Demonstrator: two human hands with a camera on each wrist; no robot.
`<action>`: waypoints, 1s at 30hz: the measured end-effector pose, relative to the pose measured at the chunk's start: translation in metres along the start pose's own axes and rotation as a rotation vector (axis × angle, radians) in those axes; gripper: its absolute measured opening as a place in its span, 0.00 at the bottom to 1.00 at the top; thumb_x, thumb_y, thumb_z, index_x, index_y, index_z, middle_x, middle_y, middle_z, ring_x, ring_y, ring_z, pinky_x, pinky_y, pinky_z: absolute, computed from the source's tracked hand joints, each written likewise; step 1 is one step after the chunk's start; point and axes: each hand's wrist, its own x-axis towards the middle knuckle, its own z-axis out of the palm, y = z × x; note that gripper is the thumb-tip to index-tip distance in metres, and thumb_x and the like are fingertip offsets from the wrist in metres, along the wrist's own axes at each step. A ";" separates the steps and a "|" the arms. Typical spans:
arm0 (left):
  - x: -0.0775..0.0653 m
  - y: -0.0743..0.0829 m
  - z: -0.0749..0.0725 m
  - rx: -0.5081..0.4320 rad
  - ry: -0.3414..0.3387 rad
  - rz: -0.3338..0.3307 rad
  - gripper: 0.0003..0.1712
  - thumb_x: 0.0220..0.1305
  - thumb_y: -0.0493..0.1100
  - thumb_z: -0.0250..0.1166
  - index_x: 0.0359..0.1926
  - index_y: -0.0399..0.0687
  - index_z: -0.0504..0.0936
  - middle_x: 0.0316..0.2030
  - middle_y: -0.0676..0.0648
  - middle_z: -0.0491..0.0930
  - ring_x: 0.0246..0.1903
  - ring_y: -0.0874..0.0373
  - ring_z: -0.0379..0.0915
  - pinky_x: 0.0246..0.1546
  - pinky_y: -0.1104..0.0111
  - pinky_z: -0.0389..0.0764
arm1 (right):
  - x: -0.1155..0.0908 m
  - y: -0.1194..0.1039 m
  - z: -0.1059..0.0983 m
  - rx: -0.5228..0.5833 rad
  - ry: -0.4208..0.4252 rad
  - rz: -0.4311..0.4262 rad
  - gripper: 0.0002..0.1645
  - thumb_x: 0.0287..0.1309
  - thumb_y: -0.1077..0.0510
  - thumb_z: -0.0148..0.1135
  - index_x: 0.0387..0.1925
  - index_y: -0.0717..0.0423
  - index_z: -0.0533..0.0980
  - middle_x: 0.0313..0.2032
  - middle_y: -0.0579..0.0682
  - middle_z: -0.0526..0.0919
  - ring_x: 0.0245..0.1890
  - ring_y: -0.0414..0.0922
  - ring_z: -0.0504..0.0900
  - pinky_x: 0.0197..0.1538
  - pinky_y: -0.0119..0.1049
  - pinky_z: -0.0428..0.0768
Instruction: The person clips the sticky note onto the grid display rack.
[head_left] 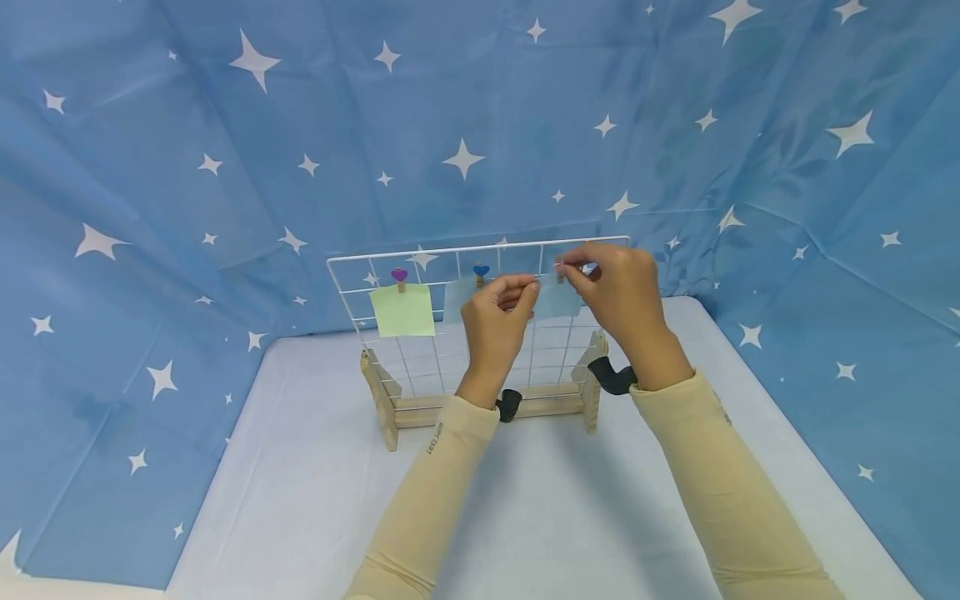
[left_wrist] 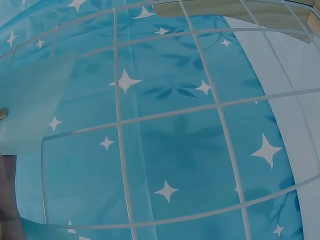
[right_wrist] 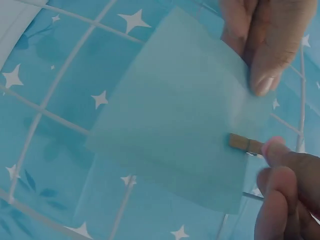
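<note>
My left hand [head_left: 497, 325] pinches the upper left corner of a light blue paper note [head_left: 558, 300] between thumb and fingers. At the note's top edge, my right hand [head_left: 626, 287] pinches a small wooden clothespin [right_wrist: 241, 143]. In the right wrist view the clothespin's tip overlaps the note [right_wrist: 170, 105], which lies against a white wire grid [head_left: 457, 250]. Another blue note [head_left: 457, 302] hangs to the left under a clothespin with a blue heart [head_left: 481, 270], partly hidden by the left hand. Farther left, a purple-heart clothespin [head_left: 400, 275] holds a green note [head_left: 403, 312].
The grid stands upright in a wooden base [head_left: 420, 415] on a white-covered table [head_left: 315, 500]. Behind and beside it hangs a blue curtain [head_left: 337, 125] with white stars. Black pieces [head_left: 613, 377] stick out at both wrists near the base.
</note>
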 end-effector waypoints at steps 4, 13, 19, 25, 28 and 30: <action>-0.003 0.000 -0.002 0.045 0.013 0.028 0.09 0.74 0.37 0.72 0.48 0.35 0.91 0.40 0.39 0.92 0.36 0.48 0.91 0.37 0.72 0.89 | -0.004 0.004 0.002 0.022 0.067 0.005 0.09 0.63 0.63 0.79 0.34 0.67 0.87 0.32 0.61 0.90 0.25 0.58 0.86 0.31 0.53 0.86; -0.014 -0.001 -0.013 0.123 0.065 0.116 0.09 0.73 0.37 0.72 0.47 0.37 0.92 0.37 0.41 0.92 0.36 0.49 0.91 0.36 0.67 0.91 | -0.017 0.016 0.000 0.100 0.117 0.042 0.05 0.63 0.69 0.75 0.35 0.69 0.85 0.33 0.62 0.89 0.25 0.57 0.88 0.33 0.44 0.85; -0.028 -0.006 -0.025 0.180 0.073 0.107 0.09 0.73 0.39 0.70 0.47 0.38 0.92 0.35 0.43 0.92 0.34 0.49 0.90 0.33 0.61 0.91 | -0.036 0.021 -0.001 0.163 0.114 0.089 0.06 0.62 0.73 0.72 0.41 0.70 0.86 0.36 0.63 0.90 0.32 0.59 0.90 0.45 0.11 0.73; -0.046 -0.012 -0.040 0.203 0.055 0.094 0.12 0.74 0.40 0.69 0.50 0.36 0.90 0.40 0.42 0.92 0.38 0.48 0.91 0.38 0.59 0.92 | -0.059 0.025 0.000 0.152 0.120 0.108 0.11 0.62 0.71 0.72 0.47 0.68 0.87 0.42 0.63 0.91 0.42 0.61 0.89 0.54 0.26 0.80; -0.057 -0.015 -0.049 0.217 0.053 0.098 0.13 0.74 0.39 0.69 0.52 0.36 0.89 0.45 0.41 0.92 0.42 0.47 0.91 0.43 0.58 0.92 | -0.072 0.027 0.001 0.146 0.116 0.114 0.13 0.62 0.68 0.73 0.49 0.68 0.87 0.45 0.65 0.90 0.47 0.63 0.88 0.55 0.50 0.84; -0.064 -0.018 -0.055 0.237 0.056 0.100 0.14 0.74 0.40 0.69 0.54 0.36 0.89 0.48 0.41 0.91 0.45 0.47 0.90 0.47 0.56 0.92 | -0.080 0.028 0.002 0.151 0.110 0.114 0.15 0.62 0.67 0.73 0.51 0.68 0.86 0.47 0.66 0.90 0.51 0.65 0.86 0.56 0.63 0.82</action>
